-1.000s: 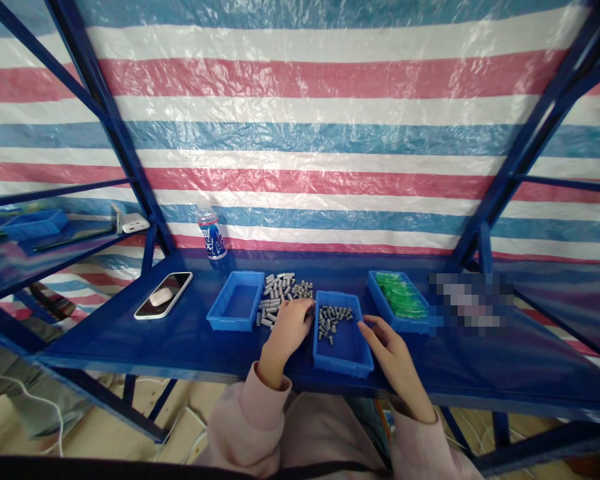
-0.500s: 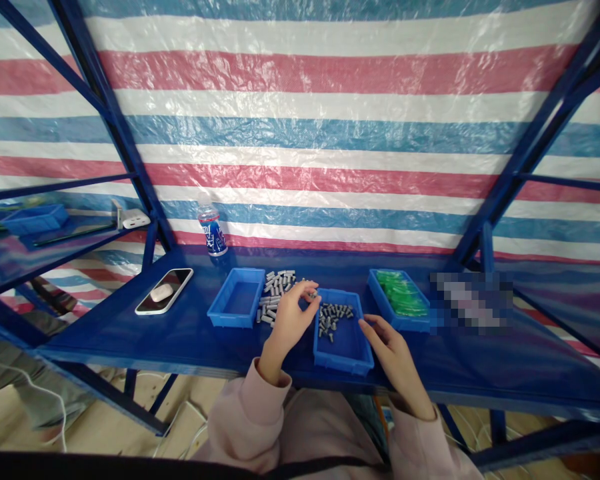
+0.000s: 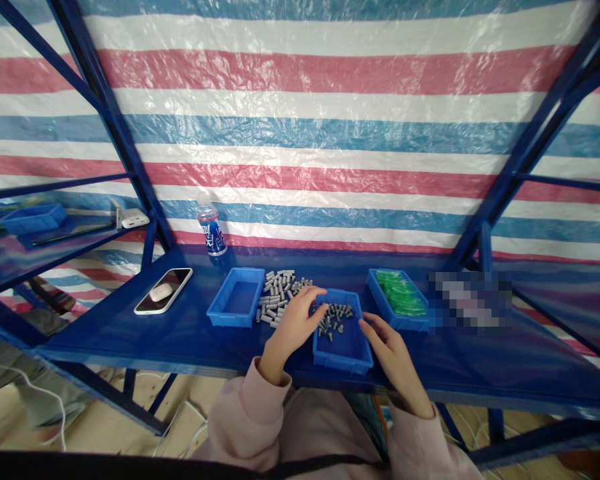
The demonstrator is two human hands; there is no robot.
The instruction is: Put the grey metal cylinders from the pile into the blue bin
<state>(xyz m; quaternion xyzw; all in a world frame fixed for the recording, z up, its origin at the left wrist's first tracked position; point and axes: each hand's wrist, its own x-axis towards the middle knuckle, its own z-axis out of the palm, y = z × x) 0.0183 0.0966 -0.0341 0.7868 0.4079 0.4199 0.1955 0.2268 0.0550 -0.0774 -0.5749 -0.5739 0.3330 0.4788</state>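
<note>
Several small dark screws [image 3: 340, 311] lie in the upper part of a blue tray [image 3: 343, 363] in front of me. My left hand [image 3: 296, 321] is over this tray's left edge, thumb and fingertips apart, with nothing visible between them. At the tray's right edge, my right hand [image 3: 391, 347] rests open, its fingertips against the rim. A pile of short grey metal cylinders [image 3: 275, 297] lies on the table just left of my left hand. Left of the pile is a second blue tray [image 3: 237, 297] with nothing in it.
A third blue tray [image 3: 413, 322] at the right holds green plastic packets [image 3: 400, 293]. At the left lie a phone [image 3: 175, 293] and a small white case [image 3: 161, 291]. A bottle [image 3: 213, 233] stands at the back. Blue frame posts rise on both sides.
My left hand has shifted slightly right over the tray and its fingertips have parted. One more screw appears to lie among those in the tray. My right hand has stayed in place.
</note>
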